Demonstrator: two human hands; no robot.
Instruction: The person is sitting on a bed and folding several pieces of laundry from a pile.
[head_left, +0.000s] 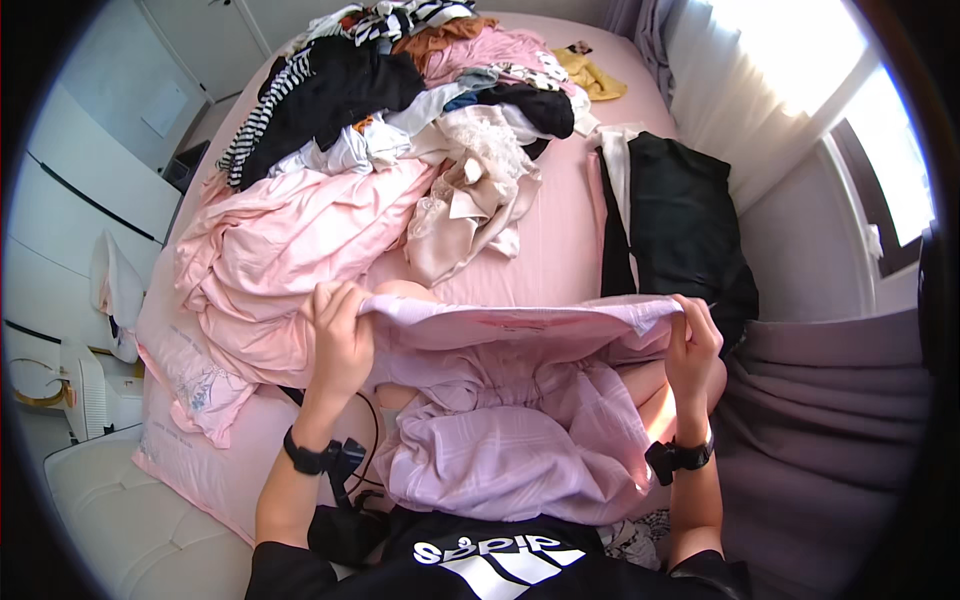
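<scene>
A light purple checked garment (517, 450) lies bunched over my lap, its upper edge stretched between both hands. My left hand (341, 337) grips one end of that edge, and my right hand (694, 337) grips the other. The edge sags a little between them, showing the inside of the fabric with a faint reddish print. The garment's lower part is gathered in folds close to my black shirt. Each wrist wears a black strap with a small device. Which kind of garment it is, I cannot tell.
A large mixed clothes pile (337, 90) covers the bed's far side. Nearer lie a crumpled pink cloth (277, 247) and a beige satin garment with lace (465, 202). Black garments (679, 217) lie flat at the right, by the curtain (832, 420). A pink pillow (202, 457) is at the left.
</scene>
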